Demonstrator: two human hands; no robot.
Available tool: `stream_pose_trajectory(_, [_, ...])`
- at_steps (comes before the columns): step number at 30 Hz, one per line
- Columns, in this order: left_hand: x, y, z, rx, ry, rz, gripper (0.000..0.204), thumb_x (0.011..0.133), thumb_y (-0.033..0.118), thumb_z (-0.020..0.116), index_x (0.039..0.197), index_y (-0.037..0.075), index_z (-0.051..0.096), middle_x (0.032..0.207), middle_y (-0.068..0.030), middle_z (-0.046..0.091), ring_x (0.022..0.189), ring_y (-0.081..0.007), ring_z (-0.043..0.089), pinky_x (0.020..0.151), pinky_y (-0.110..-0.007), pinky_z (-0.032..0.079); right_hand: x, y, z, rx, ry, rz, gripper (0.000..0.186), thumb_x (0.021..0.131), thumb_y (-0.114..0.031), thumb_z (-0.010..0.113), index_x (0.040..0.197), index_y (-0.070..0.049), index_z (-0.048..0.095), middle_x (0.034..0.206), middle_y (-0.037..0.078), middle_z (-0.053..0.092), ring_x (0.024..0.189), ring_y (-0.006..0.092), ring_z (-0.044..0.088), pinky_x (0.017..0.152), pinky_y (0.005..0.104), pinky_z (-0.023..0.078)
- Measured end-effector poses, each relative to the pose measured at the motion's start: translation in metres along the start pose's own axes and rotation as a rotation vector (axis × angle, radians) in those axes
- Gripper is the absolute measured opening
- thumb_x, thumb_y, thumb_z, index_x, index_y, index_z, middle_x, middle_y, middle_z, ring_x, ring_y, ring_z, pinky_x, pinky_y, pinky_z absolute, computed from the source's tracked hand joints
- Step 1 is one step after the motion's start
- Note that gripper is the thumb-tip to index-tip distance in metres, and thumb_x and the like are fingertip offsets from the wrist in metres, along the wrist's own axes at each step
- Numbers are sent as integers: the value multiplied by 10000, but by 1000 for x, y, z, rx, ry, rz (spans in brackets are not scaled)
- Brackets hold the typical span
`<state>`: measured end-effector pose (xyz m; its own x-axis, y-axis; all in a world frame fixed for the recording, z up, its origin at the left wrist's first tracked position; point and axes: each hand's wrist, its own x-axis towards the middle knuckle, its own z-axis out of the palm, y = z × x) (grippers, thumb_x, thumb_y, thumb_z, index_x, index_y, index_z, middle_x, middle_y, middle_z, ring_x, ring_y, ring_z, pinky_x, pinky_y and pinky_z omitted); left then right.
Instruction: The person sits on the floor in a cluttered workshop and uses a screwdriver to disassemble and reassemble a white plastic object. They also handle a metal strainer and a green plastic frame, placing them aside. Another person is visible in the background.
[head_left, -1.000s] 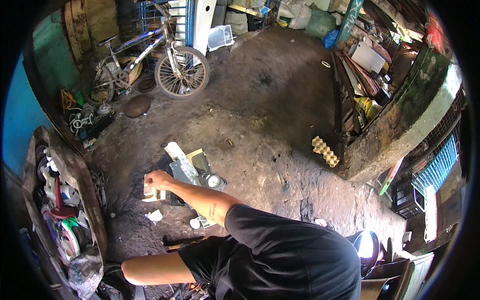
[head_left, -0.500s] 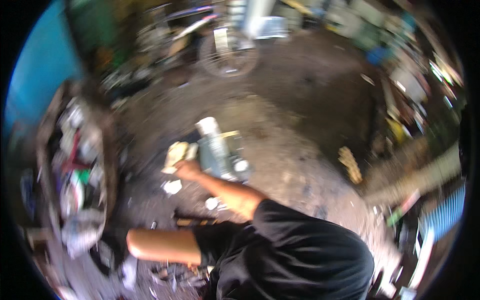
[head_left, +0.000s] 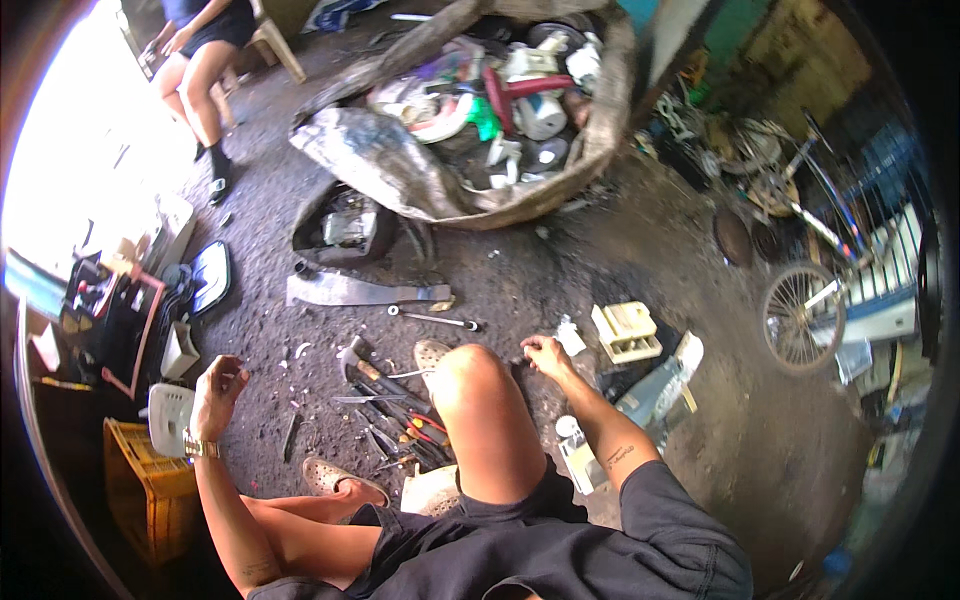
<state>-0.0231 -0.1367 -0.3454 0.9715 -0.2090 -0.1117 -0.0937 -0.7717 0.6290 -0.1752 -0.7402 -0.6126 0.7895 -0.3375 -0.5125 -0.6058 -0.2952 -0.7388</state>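
Note:
My left hand [head_left: 218, 392], with a metal watch at the wrist, is raised at the left beside a white plastic chair-like piece. Its fingers curl loosely and stand apart, with nothing visible between them. Past my bent knee, my right hand [head_left: 547, 356] has its fingers drawn together. Whatever they may hold is too small to make out. Closest to it are a crumpled white scrap [head_left: 570, 336] and a cream plastic part with compartments [head_left: 627, 333]. A hammer [head_left: 357, 362] and several pliers and screwdrivers [head_left: 408, 415] lie between my legs; a wrench [head_left: 434, 318] rests farther off.
A large sack [head_left: 400, 175] of plastic scrap stands ahead, with a broad flat metal blade [head_left: 365, 292] nearer me. At left are a yellow crate [head_left: 150, 490] and a seated person [head_left: 205, 60]. A bicycle wheel [head_left: 803, 318] and a long panel [head_left: 660, 380] are at right.
My view has swung left, bringing the sack ahead and my left hand, the tools and a seated person into sight. My right hand has come away from the cream plastic part.

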Motion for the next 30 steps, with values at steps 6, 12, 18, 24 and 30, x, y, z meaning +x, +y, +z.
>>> stream_pose_trajectory(6, [-51,-9,-31,21,30,-200,288,925,209,737,1101,6,634,950,-98,684,821,-195,624,747,-352,515,102,-166,31,-201,62,-586,178,932,-174,643,1052,-92,746,988,153,739,934,306,719,828,400,557])
stream_pose_trajectory(12, [-46,-22,-42,82,14,-251,262,890,116,754,1101,8,642,946,-107,690,818,-236,660,775,-369,537,233,-314,79,-349,273,-818,598,864,-344,763,1354,-51,586,1352,219,586,1290,376,552,1070,430,469])
stream_pose_trajectory(18, [-35,-13,-39,65,-37,-254,287,882,140,767,1099,3,638,987,-125,675,816,-245,671,711,-358,554,342,-347,156,-719,132,-594,880,786,-497,782,1519,-144,447,1449,229,546,1316,407,550,1098,494,458])
stream_pose_trajectory(24, [-51,-24,-29,140,-59,-256,295,879,143,770,1101,-5,644,993,-124,681,824,-239,682,732,-353,549,271,-345,207,-552,276,-764,227,921,-178,500,992,-47,671,896,252,722,873,432,724,789,528,568])
stream_pose_trajectory(30, [-42,-27,-26,193,-73,-123,280,892,150,756,1092,-4,635,982,-123,678,807,-221,678,720,-340,551,256,-316,203,-595,-1,-531,485,923,-320,662,1304,-46,542,1253,248,656,1202,432,611,1007,544,490])
